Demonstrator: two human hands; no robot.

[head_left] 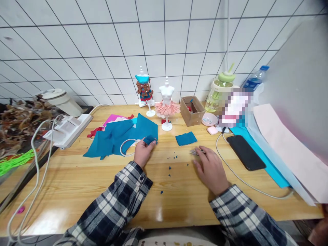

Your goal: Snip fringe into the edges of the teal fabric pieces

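My left hand [144, 152] pinches a small folded piece of teal fabric [150, 139] between thumb and fingers. It is beside a white ring [121, 147] and a large teal fabric sheet [102, 142] that lies crumpled. Low over the table, my right hand [211, 168] has its fingers stretched out over a small metal tool [193, 152], which looks like scissors; the thumb stands apart from it. A teal rectangle with a fringed edge [186, 138] lies just beyond that hand. Several tiny teal scraps [169, 167] are scattered between the hands.
A white mini dress form [167, 94] wears a pleated pink skirt; another dressed form [143, 85] stands behind. To their right are a cardboard box [191, 118], pink dish [209, 120], green-lidded jug [222, 87] and black phone [246, 152] with a cable. A power strip [70, 130] sits left.
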